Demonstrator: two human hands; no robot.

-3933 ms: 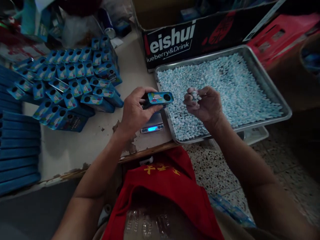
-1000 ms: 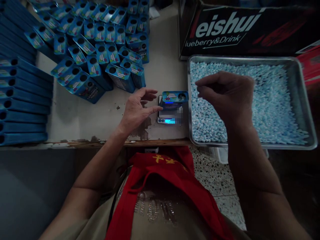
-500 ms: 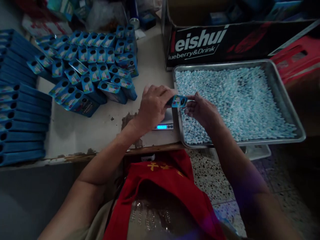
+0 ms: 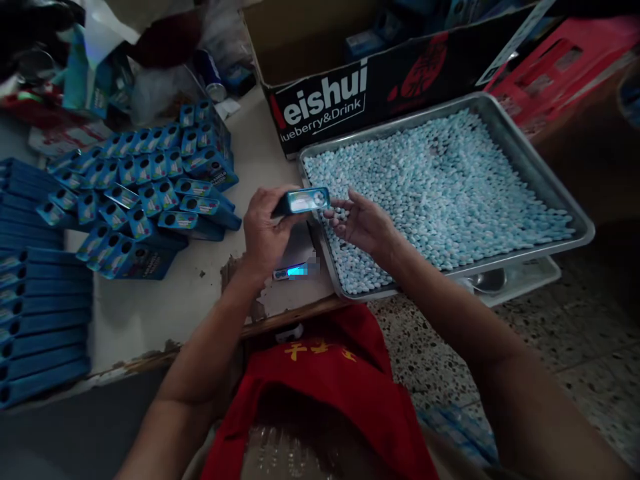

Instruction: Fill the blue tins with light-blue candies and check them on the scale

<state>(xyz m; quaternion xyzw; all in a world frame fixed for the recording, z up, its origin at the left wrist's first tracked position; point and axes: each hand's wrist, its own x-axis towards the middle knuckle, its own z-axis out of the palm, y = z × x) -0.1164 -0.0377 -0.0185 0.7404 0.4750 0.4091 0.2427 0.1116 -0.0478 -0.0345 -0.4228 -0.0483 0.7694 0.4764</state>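
My left hand grips a small blue candy box by its sides, above the left rim of a metal tray. The box is tilted, its round hole towards my right hand, with pale candies showing inside. My right hand is palm up beside that hole, fingers curled, with a few pale candies at the fingertips. The metal tray is spread with light blue and white candies. Below the box, a small digital scale with a lit display lies on the table, partly hidden by my left hand.
Many blue boxes stand grouped on the left of the table, with a stack of boxes at the far left. A black carton stands behind the tray, a red crate at the right. A can lies at the back.
The view has shifted and turned. The box in my left hand has tipped so its holed end shows more fully. My right hand has turned palm up, and candies show at its fingers.
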